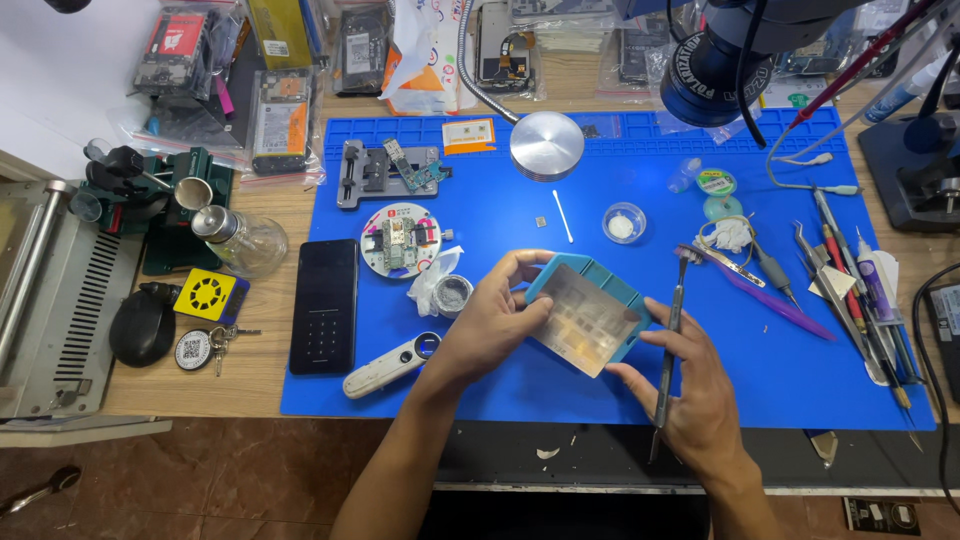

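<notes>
While the blue silicone work mat (520,180) spans the desk, I see my 2 hands above it: left hand (490,325) closed on the teal-framed metal stencil plate (587,315), long axis tilted down-right, right hand (690,390) pinching slim steel tweezers (672,340), touching its right edge.

Tilted metal stencil (583,322) on teal holder (600,283)
</notes>
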